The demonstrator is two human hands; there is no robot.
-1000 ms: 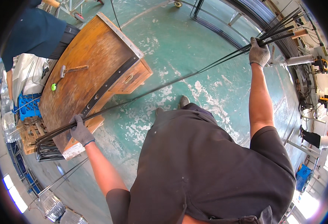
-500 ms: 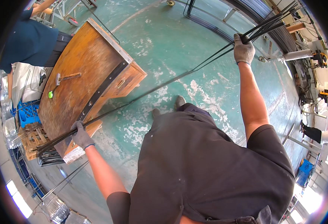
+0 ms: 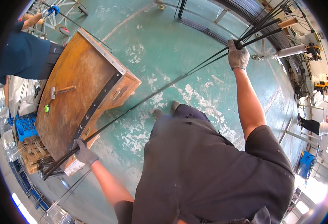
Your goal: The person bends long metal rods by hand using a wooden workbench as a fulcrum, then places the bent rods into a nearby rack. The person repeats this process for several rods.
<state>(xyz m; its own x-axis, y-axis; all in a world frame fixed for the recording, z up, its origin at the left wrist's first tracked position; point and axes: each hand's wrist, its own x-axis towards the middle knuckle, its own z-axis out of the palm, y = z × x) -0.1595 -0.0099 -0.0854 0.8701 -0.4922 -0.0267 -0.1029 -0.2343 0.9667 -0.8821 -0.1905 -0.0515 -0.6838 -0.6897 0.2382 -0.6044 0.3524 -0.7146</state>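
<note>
Black rods [image 3: 171, 83] ran slantwise from just beyond the near end of the wooden bench [image 3: 83, 67] to well right of it, the left hand [image 3: 85, 154] curled round them close to the bench and the right hand [image 3: 238, 56] fisted round them farther from it.

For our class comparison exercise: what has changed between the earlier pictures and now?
The right hand moved left in the picture, with its end of the dark rods. The view shifted, so the wooden table and left hand appear lower. A co-worker's blue-gloved hand came into view at a thin rod. Both hands kept their grip; the hammer and green object stayed on the table.
</note>
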